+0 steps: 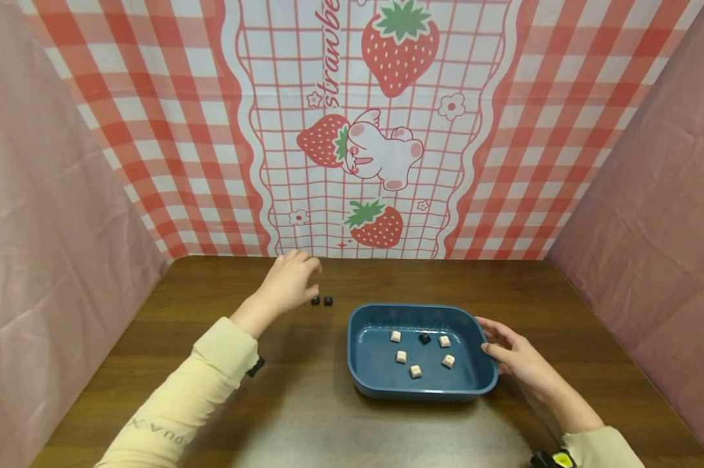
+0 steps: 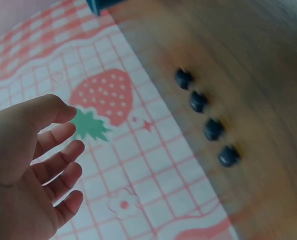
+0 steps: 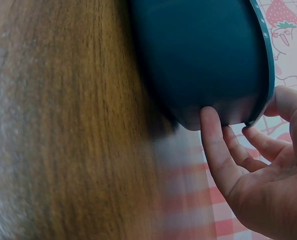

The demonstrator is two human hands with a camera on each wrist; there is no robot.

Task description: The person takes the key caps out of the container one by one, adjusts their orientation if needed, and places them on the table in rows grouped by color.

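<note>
My left hand hovers above the back left of the table, fingers loosely bent, with nothing between them in the left wrist view. Close to its thumb in the head view are two small black keycaps. The left wrist view reveals several black keycaps standing in a row on the wood. At the right end of a blue rectangular tub, my right hand holds the rim, thumb on top and fingers against the outer wall. Inside the tub lie several cream keycaps and one black keycap.
The brown wooden table ends at the back against a strawberry-print checked cloth. Pink cloth walls rise at the left and right sides.
</note>
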